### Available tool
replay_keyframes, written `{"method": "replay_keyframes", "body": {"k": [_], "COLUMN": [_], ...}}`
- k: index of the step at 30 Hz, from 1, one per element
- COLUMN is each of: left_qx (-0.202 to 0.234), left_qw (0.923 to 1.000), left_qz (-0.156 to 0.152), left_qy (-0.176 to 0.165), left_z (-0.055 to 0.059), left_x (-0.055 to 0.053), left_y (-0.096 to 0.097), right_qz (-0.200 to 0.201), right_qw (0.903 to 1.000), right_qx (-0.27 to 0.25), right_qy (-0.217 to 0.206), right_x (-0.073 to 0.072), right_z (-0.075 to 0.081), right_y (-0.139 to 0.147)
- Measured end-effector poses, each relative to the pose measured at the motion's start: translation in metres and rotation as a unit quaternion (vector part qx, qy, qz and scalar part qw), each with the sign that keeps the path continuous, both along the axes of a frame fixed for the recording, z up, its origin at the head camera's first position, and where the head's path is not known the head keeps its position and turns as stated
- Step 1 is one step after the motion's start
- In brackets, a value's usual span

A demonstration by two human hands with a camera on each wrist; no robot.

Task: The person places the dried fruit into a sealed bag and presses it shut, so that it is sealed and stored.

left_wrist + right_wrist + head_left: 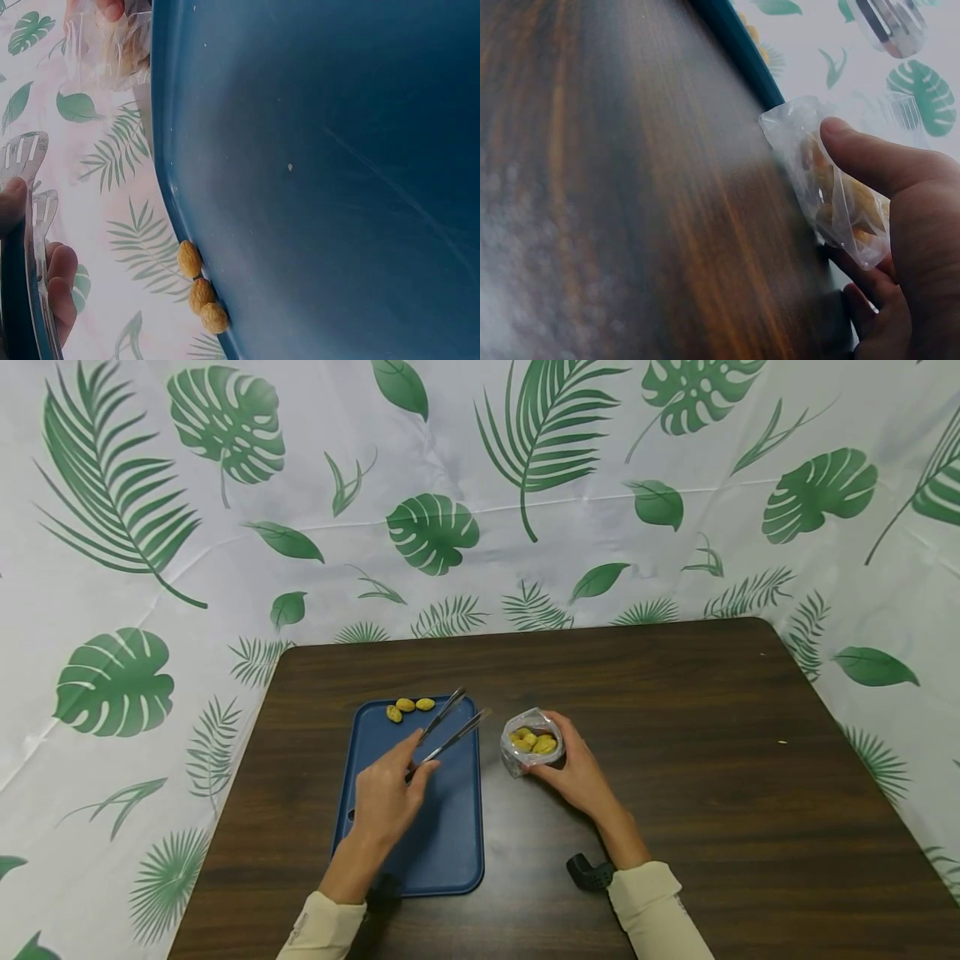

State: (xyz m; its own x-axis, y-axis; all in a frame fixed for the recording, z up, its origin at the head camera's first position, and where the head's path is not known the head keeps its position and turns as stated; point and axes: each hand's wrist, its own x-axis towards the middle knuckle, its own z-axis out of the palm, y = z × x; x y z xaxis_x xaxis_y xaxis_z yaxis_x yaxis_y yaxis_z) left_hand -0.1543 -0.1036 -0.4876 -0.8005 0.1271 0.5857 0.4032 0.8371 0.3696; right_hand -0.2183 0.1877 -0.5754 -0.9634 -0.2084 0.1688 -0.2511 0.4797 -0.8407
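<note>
My left hand (386, 797) grips metal tongs (459, 737) over the blue tray (446, 847). The tongs' slotted tips (34, 150) stand apart with nothing between them, toward the tray's upper right. Three small yellow, wrinkled oval pieces (405, 704) lie at the tray's far edge. To the right of the tray, my right hand (577, 777) holds a clear plastic bag (513, 765), thumb on one side and fingers around the other. Several similar yellow pieces (542, 745) show through the bag's open mouth. In the right wrist view the thumb presses the bag's crinkled side.
Both stand on a dark wooden table (712, 735), with a leaf-printed white cloth (330, 568) hanging behind it. A black curved device (588, 872) sits by my right wrist. Tiny pale crumbs (290, 167) dot the tray.
</note>
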Motion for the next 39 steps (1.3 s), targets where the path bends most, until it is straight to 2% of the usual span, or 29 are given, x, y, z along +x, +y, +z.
{"method": "replay_keyframes", "body": {"k": [16,31,39], "left_qx": [-0.011,-0.009,-0.004], "left_qw": [0.9994,0.9981,0.9974], "left_qz": [0.032,0.06,0.072], "left_qy": [-0.002,-0.013,-0.008], "left_z": [-0.002,-0.004,-0.006], "left_x": [-0.002,-0.002,-0.003], "left_y": [-0.012,-0.021,-0.028], "right_qz": [0.001,0.0,-0.001], "right_qw": [1.0,1.0,0.9999], "right_qx": [0.001,0.003,0.003], "right_qy": [-0.008,-0.005,-0.01], "right_x": [-0.001,-0.001,0.001], "right_z": [0.0,0.0,0.001], "right_y": [0.0,0.0,0.0]}}
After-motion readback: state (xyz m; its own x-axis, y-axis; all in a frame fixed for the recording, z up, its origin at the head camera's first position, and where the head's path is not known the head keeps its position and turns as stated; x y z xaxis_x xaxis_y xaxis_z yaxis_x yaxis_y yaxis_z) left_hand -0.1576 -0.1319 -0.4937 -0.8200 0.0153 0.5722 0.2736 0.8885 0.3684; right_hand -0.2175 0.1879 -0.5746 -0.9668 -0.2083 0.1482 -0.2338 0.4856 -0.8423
